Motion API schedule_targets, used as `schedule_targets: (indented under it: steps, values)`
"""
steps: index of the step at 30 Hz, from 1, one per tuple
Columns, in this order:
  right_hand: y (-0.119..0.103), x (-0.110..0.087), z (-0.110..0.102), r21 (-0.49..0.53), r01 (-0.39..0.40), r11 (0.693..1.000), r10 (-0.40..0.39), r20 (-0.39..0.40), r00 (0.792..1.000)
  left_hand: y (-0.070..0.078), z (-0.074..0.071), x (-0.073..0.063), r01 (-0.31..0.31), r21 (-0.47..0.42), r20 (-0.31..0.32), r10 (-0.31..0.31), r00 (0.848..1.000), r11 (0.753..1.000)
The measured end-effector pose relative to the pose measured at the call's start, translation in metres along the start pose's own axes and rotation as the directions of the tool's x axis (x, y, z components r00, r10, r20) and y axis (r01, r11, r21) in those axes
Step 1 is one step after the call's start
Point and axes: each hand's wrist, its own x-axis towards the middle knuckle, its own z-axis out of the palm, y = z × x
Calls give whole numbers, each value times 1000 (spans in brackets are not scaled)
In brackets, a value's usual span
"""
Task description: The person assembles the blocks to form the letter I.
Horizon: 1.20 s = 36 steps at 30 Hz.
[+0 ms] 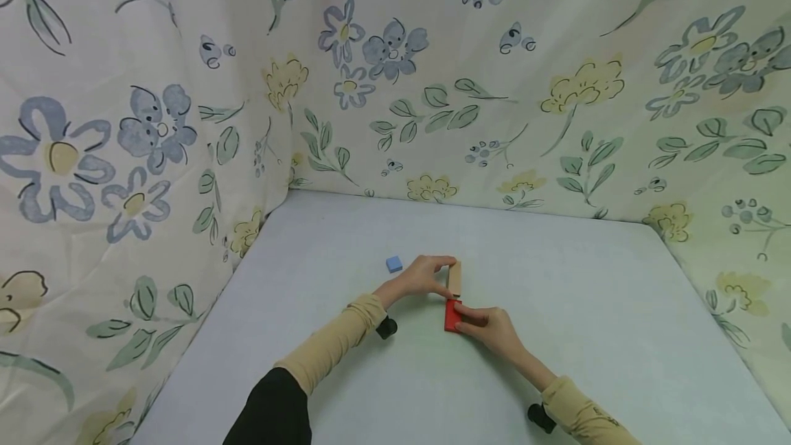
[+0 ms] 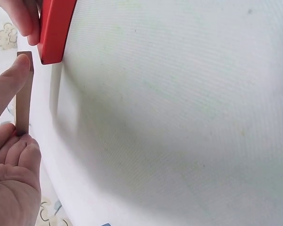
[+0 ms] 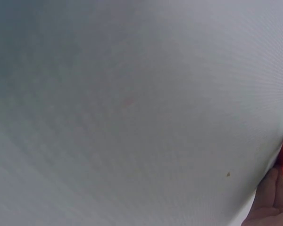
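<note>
My left hand (image 1: 423,275) pinches a plain wooden block (image 1: 454,279) by its two ends, thumb at the near end and fingers at the far end. The left wrist view shows the same wooden block (image 2: 23,96) between thumb and fingertips. Just nearer to me, my right hand (image 1: 491,328) grips a red block (image 1: 452,316) from its right side. In the left wrist view the red block (image 2: 56,33) is close to the wooden one, with a small gap between them. Only fingers of the right hand (image 3: 273,195) and a red edge show in the right wrist view.
A small blue block (image 1: 394,264) lies on the white table (image 1: 556,280), left of the wooden block and beyond the left forearm. Floral cloth (image 1: 432,122) hangs behind the table and along its sides. Dark camera mounts sit under both wrists.
</note>
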Motion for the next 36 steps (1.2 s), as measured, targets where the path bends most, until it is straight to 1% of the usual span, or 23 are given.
schedule_targets:
  steps: [11, 23, 36]
  values:
    - [3, 0, 0, 7, 32, 999, -32, -4, 999, -2, 4, 3, 5, 30, 5, -5, 1000, 1000]
    - [0, -1, 0, 6, 22, 1000, -22, -1, 1000, -3, 6, 3, -20, 51, 3, 20, 1000, 998]
    - [0, -1, 0, 6, 23, 1000, -23, 2, 1000, -6, 6, 5, -2, 75, 41, -1, 999, 997]
